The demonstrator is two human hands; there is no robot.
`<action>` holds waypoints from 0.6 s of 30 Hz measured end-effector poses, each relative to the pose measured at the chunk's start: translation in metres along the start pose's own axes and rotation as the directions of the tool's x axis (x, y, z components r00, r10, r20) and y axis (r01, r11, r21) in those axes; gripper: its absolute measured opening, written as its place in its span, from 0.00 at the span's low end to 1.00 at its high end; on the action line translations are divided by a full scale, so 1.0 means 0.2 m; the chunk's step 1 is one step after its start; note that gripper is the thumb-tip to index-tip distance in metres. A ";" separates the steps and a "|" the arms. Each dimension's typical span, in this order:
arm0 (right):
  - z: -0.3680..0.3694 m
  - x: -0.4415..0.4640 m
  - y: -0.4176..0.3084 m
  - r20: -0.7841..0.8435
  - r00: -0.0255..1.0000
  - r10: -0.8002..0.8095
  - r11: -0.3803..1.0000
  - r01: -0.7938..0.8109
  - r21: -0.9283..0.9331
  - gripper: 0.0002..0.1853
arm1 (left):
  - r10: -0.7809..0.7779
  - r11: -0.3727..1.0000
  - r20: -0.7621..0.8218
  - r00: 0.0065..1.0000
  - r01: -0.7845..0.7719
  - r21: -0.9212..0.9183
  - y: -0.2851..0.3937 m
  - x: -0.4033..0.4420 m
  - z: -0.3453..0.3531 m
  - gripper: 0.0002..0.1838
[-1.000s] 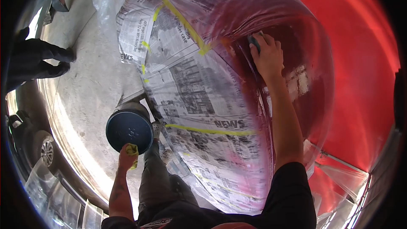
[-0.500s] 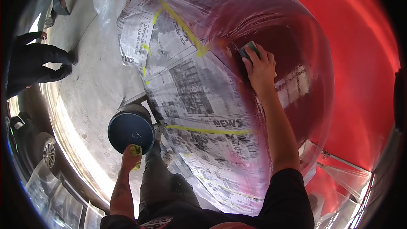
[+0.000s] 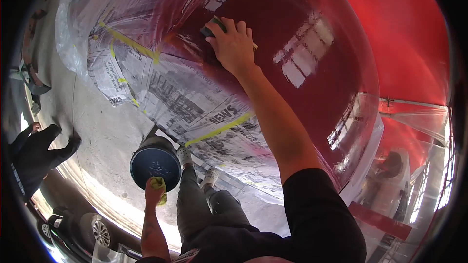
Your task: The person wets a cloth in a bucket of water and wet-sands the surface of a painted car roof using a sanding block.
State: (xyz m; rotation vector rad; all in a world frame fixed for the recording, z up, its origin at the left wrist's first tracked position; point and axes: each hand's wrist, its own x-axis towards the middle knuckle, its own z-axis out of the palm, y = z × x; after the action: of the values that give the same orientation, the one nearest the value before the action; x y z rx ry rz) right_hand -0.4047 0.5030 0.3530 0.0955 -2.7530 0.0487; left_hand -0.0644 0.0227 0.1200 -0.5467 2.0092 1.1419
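My right hand (image 3: 233, 46) is curled over a dark green sanding block (image 3: 211, 28), pressed to a glossy dark red car panel (image 3: 273, 34). A pale yellowish edge shows at the other side of the hand. My left hand (image 3: 154, 196) is closed on a wet yellow-green cloth (image 3: 158, 183) at the near rim of a dark blue bucket (image 3: 155, 165). Whether those fingers also grip the rim is hidden. Light specks or droplets show inside the bucket. Newspaper masking (image 3: 180, 100), held with yellow tape (image 3: 219, 129), borders the panel along with clear plastic film.
My legs and light perforated clogs (image 3: 184, 156) are beside the bucket. Another person in dark clothes (image 3: 39, 153) is at the far left, on the concrete floor (image 3: 105, 126). A dark car (image 3: 90, 231) stands at lower left. Bright red sheeting (image 3: 395, 29) and a red bar (image 3: 380, 220) are at right.
My view has turned, so the panel shows more fully and the masking sits farther left. My right hand remains on the panel with the block; my left hand still holds the cloth by the bucket.
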 end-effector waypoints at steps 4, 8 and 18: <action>-0.27 -0.44 0.21 0.067 0.996 0.054 0.999 -0.054 -0.006 0.21 | 0.033 0.999 0.014 0.999 -0.033 -0.006 0.15 -0.01 -0.11 0.40; -0.62 -0.97 0.47 0.171 0.979 0.114 0.993 -0.107 -0.050 0.22 | 0.044 0.999 -0.030 0.999 -0.045 -0.026 0.16 -0.06 -0.16 0.40; -0.72 -1.27 0.59 0.079 0.980 0.182 0.981 -0.186 0.061 0.22 | -0.067 0.972 0.036 0.997 0.057 0.228 -0.41 -0.42 -0.03 0.39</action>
State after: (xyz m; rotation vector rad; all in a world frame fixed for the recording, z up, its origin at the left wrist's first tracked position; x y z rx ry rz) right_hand -0.1242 0.6433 0.3887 -0.1426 -2.8257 0.1928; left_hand 0.0413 -0.0250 0.1438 -0.4596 2.0367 0.8646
